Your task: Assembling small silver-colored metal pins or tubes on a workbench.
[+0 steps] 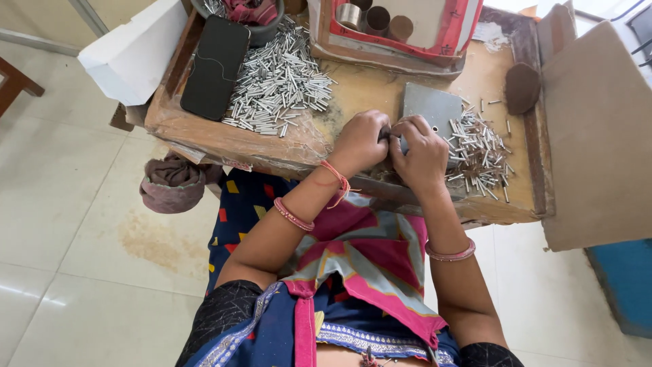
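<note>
My left hand (363,141) and my right hand (421,153) meet knuckle to knuckle at the near edge of a worn wooden table (353,88). Both are curled shut over something small between the fingertips; what it is stays hidden. They rest against the near corner of a grey metal plate (431,105). A small heap of short metal pins (479,153) lies just right of my right hand. A much larger pile of the same pins (278,78) spreads on the table to the left of my left hand.
A black phone (216,64) lies beside the large pile. A white box (132,54) juts off the table's left corner. A red-edged tray with cardboard tubes (401,30) stands behind, a brown pad (521,87) and cardboard sheet (598,136) at right, a cloth bundle (173,183) below left.
</note>
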